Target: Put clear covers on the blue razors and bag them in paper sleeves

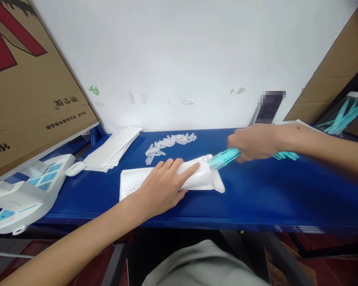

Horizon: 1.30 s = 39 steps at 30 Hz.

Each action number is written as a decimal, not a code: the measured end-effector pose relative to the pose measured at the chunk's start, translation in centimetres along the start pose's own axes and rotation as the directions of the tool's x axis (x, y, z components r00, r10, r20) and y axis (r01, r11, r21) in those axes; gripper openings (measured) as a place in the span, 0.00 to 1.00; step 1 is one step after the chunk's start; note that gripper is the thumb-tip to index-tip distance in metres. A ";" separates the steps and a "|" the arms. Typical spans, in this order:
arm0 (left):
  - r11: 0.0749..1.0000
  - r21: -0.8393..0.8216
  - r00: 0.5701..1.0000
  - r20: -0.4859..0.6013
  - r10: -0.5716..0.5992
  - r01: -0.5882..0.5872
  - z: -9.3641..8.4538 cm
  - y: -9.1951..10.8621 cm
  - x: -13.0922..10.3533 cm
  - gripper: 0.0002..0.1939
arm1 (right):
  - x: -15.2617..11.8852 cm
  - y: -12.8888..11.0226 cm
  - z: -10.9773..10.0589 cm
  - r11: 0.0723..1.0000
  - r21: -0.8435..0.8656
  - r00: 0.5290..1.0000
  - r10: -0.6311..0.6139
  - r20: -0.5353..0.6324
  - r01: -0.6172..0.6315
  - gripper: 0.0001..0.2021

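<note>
In the head view, the left hand (167, 182) clasps a white padded envelope (133, 179) on the blue table (256, 202), fingers over its top. The right hand (253, 143) closes around turquoise strips (226, 157), their ends at the envelope's right-hand mouth. Small translucent pieces (174, 140) lie behind.

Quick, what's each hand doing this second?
Left hand: curled over the white padded bag, holding it on the blue table.
Right hand: closed around teal strips, their ends at the bag's mouth.
</note>
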State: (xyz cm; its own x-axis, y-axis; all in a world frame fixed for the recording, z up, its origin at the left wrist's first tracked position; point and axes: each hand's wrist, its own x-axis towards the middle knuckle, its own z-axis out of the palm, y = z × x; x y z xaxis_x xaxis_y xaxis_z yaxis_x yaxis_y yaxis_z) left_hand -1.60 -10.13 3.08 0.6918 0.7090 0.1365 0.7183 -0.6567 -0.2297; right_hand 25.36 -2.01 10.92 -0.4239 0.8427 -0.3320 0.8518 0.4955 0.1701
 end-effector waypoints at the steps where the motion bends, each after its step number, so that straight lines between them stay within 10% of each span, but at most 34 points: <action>1: 1.000 0.023 1.000 -0.003 0.004 -0.004 -0.1 0.0 0.1 0.34 | -0.1 0.0 -0.2 1.000 -0.001 1.000 0.023 0.000 -0.023 0.11; 12: 1.000 0.012 0.987 -0.162 0.005 -0.003 0.7 -0.4 -0.2 0.34 | 0.8 0.8 -0.2 0.937 0.268 0.932 -0.288 0.220 0.226 0.18; 18: 0.989 -0.144 0.946 -0.317 -0.064 0.019 1.6 -0.6 -0.6 0.31 | 1.9 2.5 1.8 0.847 0.431 0.903 -0.404 0.143 0.311 0.18; 26: 0.975 -0.219 0.952 -0.291 -0.094 0.029 1.8 -0.3 0.5 0.39 | 0.8 -0.9 1.4 0.922 0.214 0.946 -0.318 -0.059 0.323 0.07; 29: 0.938 -0.331 0.962 -0.207 -0.179 0.103 1.1 -0.5 1.9 0.48 | -0.1 -2.2 -0.6 0.953 0.117 0.955 -0.265 -0.130 0.281 0.04; 33: 0.778 -0.607 0.949 -0.121 -0.291 0.162 -1.0 -1.6 4.2 0.30 | -0.8 -2.9 -5.5 0.975 -0.038 0.953 -0.222 -0.207 0.219 0.08; 39: 0.393 -0.915 0.835 -0.287 -0.470 -0.094 -2.4 -2.9 7.3 0.28 | -2.4 -1.4 -14.9 0.944 -0.274 0.773 -0.311 -0.552 0.185 0.35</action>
State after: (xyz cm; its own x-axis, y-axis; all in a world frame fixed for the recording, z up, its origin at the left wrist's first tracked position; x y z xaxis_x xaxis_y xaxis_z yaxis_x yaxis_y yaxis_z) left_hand 1.53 -3.67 7.05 0.2614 0.8266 0.4985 0.2844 -0.5594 0.7786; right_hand 20.62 -1.59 25.35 -0.7631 0.6138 0.2025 0.6415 0.6810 0.3531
